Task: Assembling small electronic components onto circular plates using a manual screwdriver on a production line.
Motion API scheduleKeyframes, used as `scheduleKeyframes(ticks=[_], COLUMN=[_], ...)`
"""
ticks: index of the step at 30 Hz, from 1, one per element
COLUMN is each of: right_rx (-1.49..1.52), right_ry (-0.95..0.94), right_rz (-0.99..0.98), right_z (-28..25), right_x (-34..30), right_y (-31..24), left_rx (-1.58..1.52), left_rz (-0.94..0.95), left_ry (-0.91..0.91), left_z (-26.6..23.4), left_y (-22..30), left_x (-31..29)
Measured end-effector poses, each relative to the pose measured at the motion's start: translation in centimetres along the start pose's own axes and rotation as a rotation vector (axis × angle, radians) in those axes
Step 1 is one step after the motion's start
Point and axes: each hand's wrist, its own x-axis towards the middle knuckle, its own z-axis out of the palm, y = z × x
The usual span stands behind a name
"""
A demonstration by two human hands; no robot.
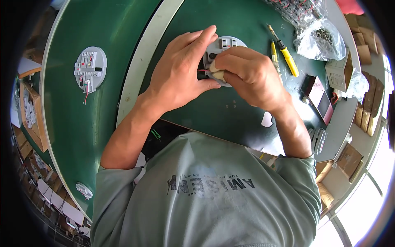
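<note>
Reaches in from the lower edge with both bare forearms (132, 131), elbows bent outward, hands meeting over green table (197, 111). Holds left hand (180, 68) loosely spread, fingers stretched up and close together, thumb out to the right, with a wide gap between; placed at the left side of round white plate (225, 44). Can't tell if touching it. Curls right hand (257, 72) over the plate, thumb and forefinger brought together in pale finger covers (218, 75), near thin red wire (202, 70). Can't tell what, if anything, sits in that pinch; hidden by the fingers. Puts plate between both hands, largely covered, switches visible along the top.

To the right, yellow-handled screwdriver (289, 64) near slimmer yellow tool (275, 53). Beyond, clear plastic bag (306, 49) with small dark metal pieces (324, 36); above it, another clear bag (297, 10) of grey parts and wires. Below, small cardboard box (338, 76), contents not visible, near flat dark red box (320, 101).

To the left, second white plate (90, 69) on separate green surface (70, 144); farther out, wooden tray (40, 127) with white pieces (29, 109).
</note>
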Motion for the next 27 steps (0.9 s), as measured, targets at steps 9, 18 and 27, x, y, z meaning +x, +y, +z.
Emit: scheduleKeyframes(ticks=[9, 18, 27], right_rx=[-0.161, -0.577, 0.681], right_ry=[0.195, 0.439, 0.941], right_rz=[-0.074, 0.800, 0.431], right_z=[-0.4, -1.4, 0.7], right_x=[-0.4, -7.2, -6.8], right_y=[0.3, 0.4, -0.6], left_rx=[0.015, 0.081, 0.078], left_rz=[0.034, 0.062, 0.084], left_ry=[-0.019, -0.014, -0.024], left_z=[0.1, 0.0, 0.0], left_y=[-0.6, -1.1, -1.8], left_x=[1.1, 2.0, 2.7])
